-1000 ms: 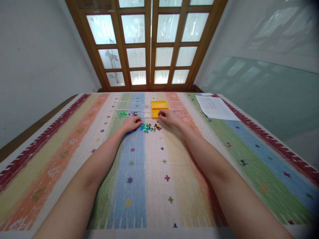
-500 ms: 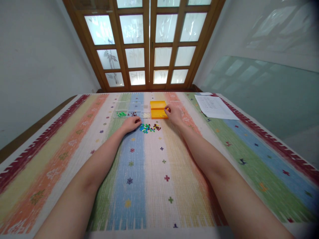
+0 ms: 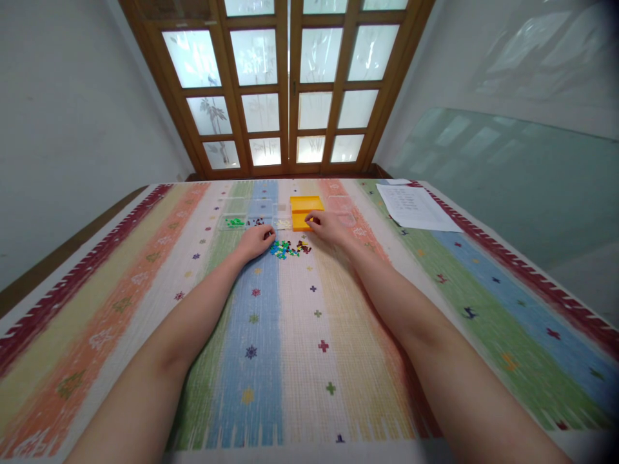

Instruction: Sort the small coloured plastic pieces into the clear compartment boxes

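Observation:
A small pile of mixed pieces (image 3: pixel 285 249), blue, green, yellow and dark red, lies on the tablecloth. My left hand (image 3: pixel 255 242) rests at the pile's left edge, fingers curled together; whether anything is in them is hidden. Over the front right of an open yellow box (image 3: pixel 300 223) is my right hand (image 3: pixel 329 227), thumb and fingers closed in a pinch. Whatever it may hold is too small to make out, and the hand covers part of the box. Left of the yellow box stand clear boxes with green pieces (image 3: pixel 235 223), dark red pieces (image 3: pixel 255 222) and whitish pieces (image 3: pixel 283 223).
Another clear box (image 3: pixel 342 207) stands right of the yellow one, partly behind my right hand. A printed paper sheet (image 3: pixel 416 207) lies at the far right of the striped tablecloth (image 3: pixel 300 361). Beyond the table are wooden doors with glass panes (image 3: pixel 265 113).
My right hand has moved left, from the yellow box's right edge to over its front right part. My left hand has stayed almost in place beside the pile.

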The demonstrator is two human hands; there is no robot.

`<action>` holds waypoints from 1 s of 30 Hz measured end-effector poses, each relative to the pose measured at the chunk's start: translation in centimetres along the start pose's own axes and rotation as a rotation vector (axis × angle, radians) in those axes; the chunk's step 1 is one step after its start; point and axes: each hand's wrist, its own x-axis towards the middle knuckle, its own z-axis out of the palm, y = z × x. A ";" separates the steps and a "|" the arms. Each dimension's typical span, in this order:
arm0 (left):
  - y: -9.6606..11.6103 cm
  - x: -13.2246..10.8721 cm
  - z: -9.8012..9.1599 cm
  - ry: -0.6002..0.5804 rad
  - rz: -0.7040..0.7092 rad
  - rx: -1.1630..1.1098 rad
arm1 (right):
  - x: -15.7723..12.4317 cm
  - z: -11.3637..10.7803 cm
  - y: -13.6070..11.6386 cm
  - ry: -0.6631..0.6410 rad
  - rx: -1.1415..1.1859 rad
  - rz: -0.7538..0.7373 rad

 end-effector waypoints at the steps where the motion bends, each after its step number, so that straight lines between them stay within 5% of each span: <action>1: 0.2 0.0 0.0 0.011 0.017 0.007 | 0.0 0.1 -0.3 -0.027 -0.008 -0.014; 13: 1.9 -0.1 1.0 -0.060 0.348 -0.069 | -0.8 0.6 -2.2 -0.245 -0.099 -0.117; 30: 3.1 -0.4 0.9 -0.108 0.358 0.055 | -1.0 1.3 -1.8 -0.207 -0.061 -0.108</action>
